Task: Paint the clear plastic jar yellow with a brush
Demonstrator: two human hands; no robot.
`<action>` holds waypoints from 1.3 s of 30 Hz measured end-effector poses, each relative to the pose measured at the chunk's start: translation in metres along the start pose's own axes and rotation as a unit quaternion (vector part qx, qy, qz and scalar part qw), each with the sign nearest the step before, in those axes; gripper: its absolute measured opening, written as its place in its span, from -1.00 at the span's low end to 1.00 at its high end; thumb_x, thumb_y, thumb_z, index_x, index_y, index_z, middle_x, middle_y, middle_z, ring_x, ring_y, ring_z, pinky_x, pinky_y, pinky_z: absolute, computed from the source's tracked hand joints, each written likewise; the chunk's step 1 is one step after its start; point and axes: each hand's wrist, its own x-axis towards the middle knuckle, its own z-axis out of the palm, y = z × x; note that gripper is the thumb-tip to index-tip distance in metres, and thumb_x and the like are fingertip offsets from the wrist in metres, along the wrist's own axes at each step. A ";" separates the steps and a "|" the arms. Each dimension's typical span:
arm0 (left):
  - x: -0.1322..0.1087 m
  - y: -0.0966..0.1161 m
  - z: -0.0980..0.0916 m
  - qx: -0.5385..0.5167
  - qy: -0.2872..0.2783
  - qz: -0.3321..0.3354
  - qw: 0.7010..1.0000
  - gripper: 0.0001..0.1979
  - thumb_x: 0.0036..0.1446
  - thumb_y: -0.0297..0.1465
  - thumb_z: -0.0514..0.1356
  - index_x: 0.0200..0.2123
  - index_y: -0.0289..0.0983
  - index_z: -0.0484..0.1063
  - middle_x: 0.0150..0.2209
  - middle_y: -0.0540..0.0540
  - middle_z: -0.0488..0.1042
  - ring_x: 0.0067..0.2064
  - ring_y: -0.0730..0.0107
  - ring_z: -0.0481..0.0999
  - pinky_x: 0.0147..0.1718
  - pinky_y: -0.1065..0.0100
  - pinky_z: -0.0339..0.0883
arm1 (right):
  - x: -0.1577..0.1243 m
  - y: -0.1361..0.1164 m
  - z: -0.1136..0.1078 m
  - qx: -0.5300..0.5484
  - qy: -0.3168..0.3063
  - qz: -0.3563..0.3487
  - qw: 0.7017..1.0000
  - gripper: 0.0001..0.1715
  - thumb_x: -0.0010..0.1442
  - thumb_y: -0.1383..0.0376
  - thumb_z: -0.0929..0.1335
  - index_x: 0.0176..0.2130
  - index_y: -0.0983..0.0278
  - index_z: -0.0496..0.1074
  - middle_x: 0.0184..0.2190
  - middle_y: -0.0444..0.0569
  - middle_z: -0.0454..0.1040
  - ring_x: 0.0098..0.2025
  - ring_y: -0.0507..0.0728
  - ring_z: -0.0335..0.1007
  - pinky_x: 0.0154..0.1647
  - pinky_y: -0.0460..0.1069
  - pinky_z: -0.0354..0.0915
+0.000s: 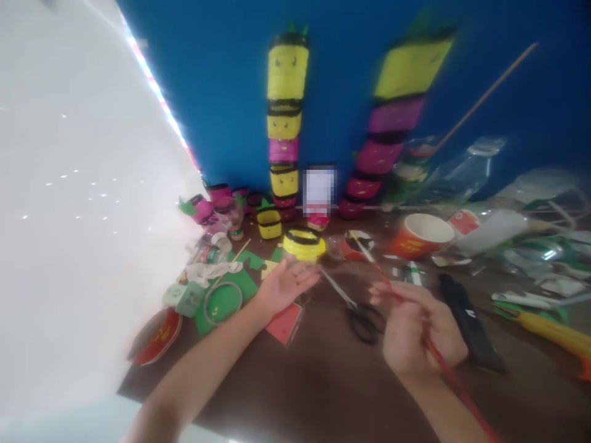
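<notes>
My right hand [422, 326] is closed around a long red paintbrush [446, 363]. The bristle end points away from me, at a paper cup [357, 245] with dark stuff inside. Palm up and fingers stretched out, my left hand [286, 284] is just in front of a yellow plastic pot [305, 245] with a black rim. Blur hides whether the fingertips touch the pot. Black-handled scissors [364, 321] lie on the table between my hands, blades pointing toward the pot. A red card [285, 323] is beneath my left wrist.
Stacked yellow and pink face pots [287, 71] stand against the blue wall, with a second stack [385, 132] to the right. A red paper cup [422, 235], clear plastic bottles and a yellow-handled tool [551, 332] crowd the right. Green sheets [244, 286] and a tape roll [223, 303] lie left.
</notes>
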 end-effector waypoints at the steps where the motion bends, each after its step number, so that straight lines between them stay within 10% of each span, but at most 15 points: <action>1: 0.000 0.000 0.000 0.000 0.004 0.005 1.000 -0.81 -0.03 -0.31 0.26 -0.34 -0.26 0.39 -0.17 -0.16 0.51 0.12 0.05 0.34 0.16 -0.02 0.04 | -0.001 -0.001 0.000 -0.027 -0.002 -0.033 0.999 -0.78 0.23 0.32 0.23 -0.19 0.19 0.43 -0.27 0.00 0.48 -0.39 0.06 0.43 -0.42 0.01 0.40; 10: 0.001 -0.003 0.001 0.052 -0.004 0.067 0.996 -0.72 0.00 -0.37 0.25 -0.18 -0.28 0.38 -0.16 -0.16 0.52 0.08 0.15 0.39 0.17 0.05 0.04 | -0.003 -0.008 0.010 -0.122 -0.154 -0.241 0.951 -0.60 -0.04 0.53 0.35 -0.17 0.24 0.41 -0.35 -0.01 0.51 -0.36 0.11 0.49 -0.34 -0.01 0.46; 39: -0.003 -0.005 0.016 0.096 -0.003 0.127 0.987 -0.74 -0.11 -0.56 0.26 -0.28 -0.27 0.38 -0.19 -0.06 0.51 0.05 0.27 0.41 0.19 0.16 0.04 | -0.003 -0.009 0.018 -0.135 -0.147 -0.217 0.955 -0.67 -0.03 0.54 0.34 -0.25 0.23 0.40 -0.41 -0.02 0.50 -0.40 0.07 0.47 -0.36 -0.04 0.44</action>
